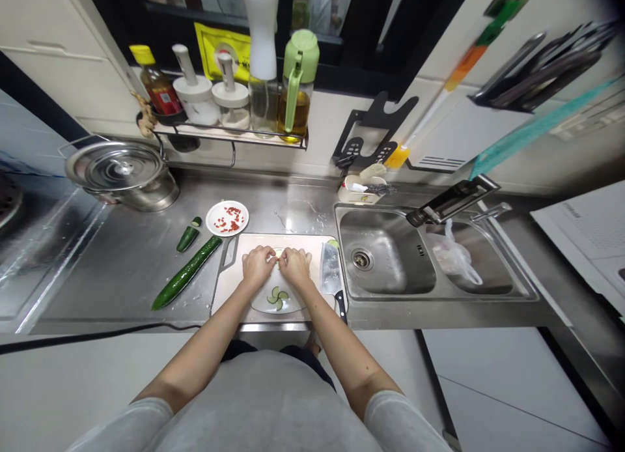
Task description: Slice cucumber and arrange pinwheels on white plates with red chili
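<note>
My left hand and my right hand meet over the far part of a white plate. The fingers of both are pinched together around something small and pale, too hidden to name. On the plate's near half, several cucumber slices are laid in a flower-like ring. Under the plate lies a pale cutting board. A kitchen knife with a black handle rests on the board's right side, beside a cucumber piece.
Left of the board lie a long cucumber, a cut cucumber piece and a small plate with red bits. A steel pot stands farther left. The sink is to the right. Bottles and jars fill a shelf behind.
</note>
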A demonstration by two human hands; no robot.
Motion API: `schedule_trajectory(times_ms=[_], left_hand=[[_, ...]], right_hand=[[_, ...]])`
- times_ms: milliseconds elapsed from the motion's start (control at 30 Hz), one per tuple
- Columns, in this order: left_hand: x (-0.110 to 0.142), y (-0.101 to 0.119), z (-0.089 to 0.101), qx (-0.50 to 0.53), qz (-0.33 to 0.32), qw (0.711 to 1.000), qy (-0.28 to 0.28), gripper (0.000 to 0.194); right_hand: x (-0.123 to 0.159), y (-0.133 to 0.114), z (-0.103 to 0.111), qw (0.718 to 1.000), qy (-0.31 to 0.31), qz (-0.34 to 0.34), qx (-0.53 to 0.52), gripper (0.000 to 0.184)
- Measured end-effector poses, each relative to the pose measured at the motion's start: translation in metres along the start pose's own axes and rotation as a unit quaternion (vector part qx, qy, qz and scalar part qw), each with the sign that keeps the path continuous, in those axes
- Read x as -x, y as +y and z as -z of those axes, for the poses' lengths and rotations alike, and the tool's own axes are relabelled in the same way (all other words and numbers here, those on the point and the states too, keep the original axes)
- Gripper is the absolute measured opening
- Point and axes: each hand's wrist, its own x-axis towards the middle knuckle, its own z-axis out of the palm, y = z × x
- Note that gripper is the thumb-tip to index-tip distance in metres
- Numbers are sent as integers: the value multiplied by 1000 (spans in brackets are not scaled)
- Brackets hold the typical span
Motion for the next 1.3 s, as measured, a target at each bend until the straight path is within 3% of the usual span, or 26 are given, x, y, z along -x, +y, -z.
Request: schedule_trajectory(times_ms=[67,133,267,300,367,633,767,867,933,1000,1033,1200,1300], left_hand=[[0,-3,1,109,12,994,10,18],[1,-7,4,272,48,961,4,29],[8,-11,19,576,124,804,-78,50],[10,-11,24,613,132,773,-97,51],[15,-10,34,648,141,739,-116,52],[24,-11,68,678,126,714,-123,62],[5,-43,86,694,130,703,-87,54],[-18,-78,104,699,141,701,5,50],[-34,-99,114,700,156,696,36,47],[-49,-112,119,681,172,710,50,45],[-55,-116,120,658,175,730,56,43],[-85,-122,115,379,110,912,112,32],[-99,-122,117,150,80,979,117,22]], right_hand=[[1,1,0,1000,3,-1,-4,14],[2,2,1,1000,10,-1,-9,15],[5,5,6,999,32,-7,-23,16],[7,5,7,999,37,-10,-27,16],[9,6,10,998,44,-16,-38,17],[27,6,16,993,76,-8,-95,18],[39,11,21,989,92,-7,-116,20],[46,19,24,989,95,-11,-116,23],[50,24,26,988,97,-16,-117,25],[52,28,28,988,92,-21,-124,26],[53,30,29,987,92,-26,-127,27],[55,35,30,984,99,-31,-143,28],[54,35,30,982,113,-29,-145,29]])
